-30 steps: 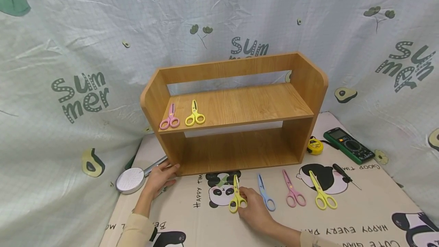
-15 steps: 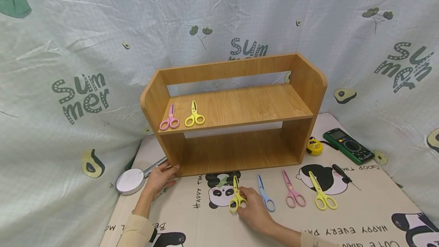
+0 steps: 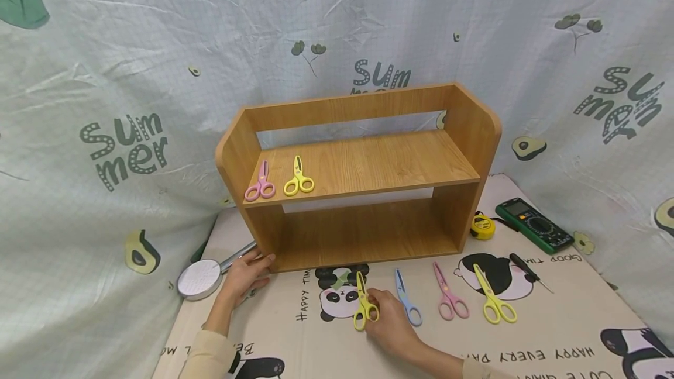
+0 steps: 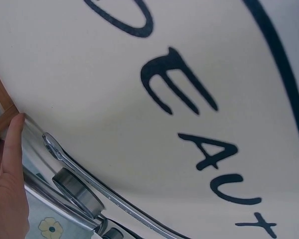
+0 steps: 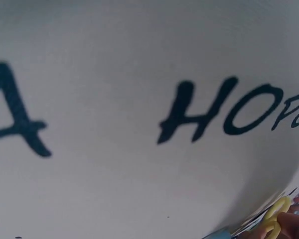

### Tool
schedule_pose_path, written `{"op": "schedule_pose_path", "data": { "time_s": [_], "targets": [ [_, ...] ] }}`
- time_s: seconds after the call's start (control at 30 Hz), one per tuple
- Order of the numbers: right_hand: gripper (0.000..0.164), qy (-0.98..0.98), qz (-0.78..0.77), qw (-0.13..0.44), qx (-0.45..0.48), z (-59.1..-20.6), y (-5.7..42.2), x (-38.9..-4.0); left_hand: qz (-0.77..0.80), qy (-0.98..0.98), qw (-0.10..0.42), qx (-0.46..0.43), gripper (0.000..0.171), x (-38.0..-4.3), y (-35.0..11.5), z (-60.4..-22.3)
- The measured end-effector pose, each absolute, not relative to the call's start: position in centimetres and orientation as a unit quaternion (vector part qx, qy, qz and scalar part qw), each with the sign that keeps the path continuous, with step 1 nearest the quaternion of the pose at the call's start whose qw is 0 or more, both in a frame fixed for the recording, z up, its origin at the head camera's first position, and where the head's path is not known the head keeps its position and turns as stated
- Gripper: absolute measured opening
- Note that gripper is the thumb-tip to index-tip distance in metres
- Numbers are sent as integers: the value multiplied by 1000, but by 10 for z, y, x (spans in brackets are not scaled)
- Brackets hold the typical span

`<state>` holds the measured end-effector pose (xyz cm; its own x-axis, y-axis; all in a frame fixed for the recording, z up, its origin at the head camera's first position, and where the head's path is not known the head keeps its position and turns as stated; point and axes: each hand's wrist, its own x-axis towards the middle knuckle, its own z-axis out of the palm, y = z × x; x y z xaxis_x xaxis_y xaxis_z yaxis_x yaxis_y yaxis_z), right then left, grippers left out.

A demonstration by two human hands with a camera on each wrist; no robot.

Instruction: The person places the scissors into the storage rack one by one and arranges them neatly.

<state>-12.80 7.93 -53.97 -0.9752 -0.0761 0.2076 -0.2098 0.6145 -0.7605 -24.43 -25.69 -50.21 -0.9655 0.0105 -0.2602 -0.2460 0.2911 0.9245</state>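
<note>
Evidently, one two-tier wooden shelf unit [image 3: 389, 159] is braced by the left hand [image 3: 247, 275]; its fingers, nearly straight, are rested against the lower left corner without being wrapped round it, presumably for steadiness. Before the unit, left of its middle, one pair of yellow safety scissors [image 3: 363, 300] is pinched at the finger loops by the right hand [image 3: 389, 317], thumb and fingers drawn together. The blades are pointed at the unit, probably because the loops offer the easier grip; whether the pair is lifted cannot be told.

Scissors, six pairs: three yellow, two pink, one blue. On the unit's upper board, at its left end, pink scissors [image 3: 262, 179] and a second yellow pair [image 3: 298, 176] are laid side by side, tips rearward, apparently for order. Before the unit, right of the held pair, blue scissors [image 3: 402, 291], a second pink pair [image 3: 446, 292] and a third yellow pair [image 3: 489, 296] are spaced in a row, seemingly for easy reach.

Sundries, one each: right of the unit, tape measure [image 3: 482, 227], multimeter [image 3: 534, 226] and screwdriver [image 3: 521, 265]; left of it, hand shower [image 3: 199, 279] and wrench [image 4: 109, 193].
</note>
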Motion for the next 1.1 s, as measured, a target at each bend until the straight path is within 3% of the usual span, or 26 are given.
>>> {"op": "schedule_pose_path", "data": {
  "time_s": [0.53,0.73,1.1],
  "targets": [
    [55,-849,526,34,48,-530,83,-124,593,795,106,-70,68,-243,-258,-504],
    [55,-824,566,11,34,-501,88,-116,594,794,111,-62,68,-246,-257,-501],
    [42,-819,571,18,59,-427,94,-103,604,787,114,-56,67,-245,-259,-503]
  ]
}}
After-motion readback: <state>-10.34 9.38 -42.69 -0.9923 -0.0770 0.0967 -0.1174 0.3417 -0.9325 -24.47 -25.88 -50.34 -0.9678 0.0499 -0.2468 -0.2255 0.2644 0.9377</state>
